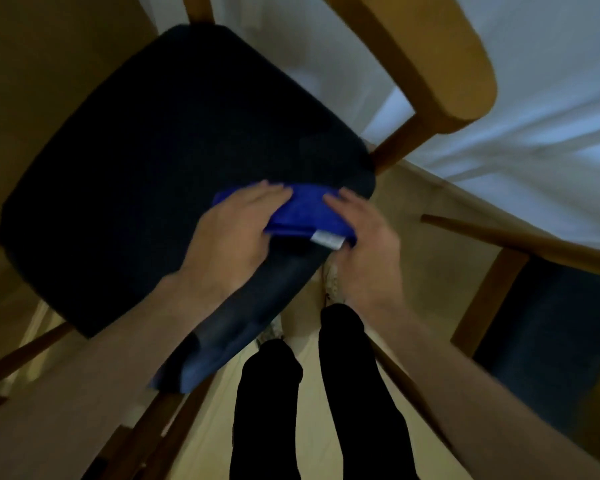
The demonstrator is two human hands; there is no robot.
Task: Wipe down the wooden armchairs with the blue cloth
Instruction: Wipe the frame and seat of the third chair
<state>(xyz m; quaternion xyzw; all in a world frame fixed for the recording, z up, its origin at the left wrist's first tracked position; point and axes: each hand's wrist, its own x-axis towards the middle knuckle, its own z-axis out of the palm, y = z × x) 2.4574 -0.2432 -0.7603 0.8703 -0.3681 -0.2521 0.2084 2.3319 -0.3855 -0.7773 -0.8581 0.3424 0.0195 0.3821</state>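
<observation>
A folded blue cloth [307, 214] with a white label lies on the near right corner of a wooden armchair's dark seat cushion [160, 161]. My left hand [236, 233] rests flat on the cloth's left part, fingers straight. My right hand [364, 237] touches the cloth's right edge with extended fingers. The chair's light wooden armrest [426, 60] curves across the upper right. The picture is blurred by motion.
A second wooden armchair [492, 292] with a dark seat stands at the right. White bedding [534, 133] fills the upper right. My legs in black trousers [267, 410] stand on a pale floor just in front of the first chair.
</observation>
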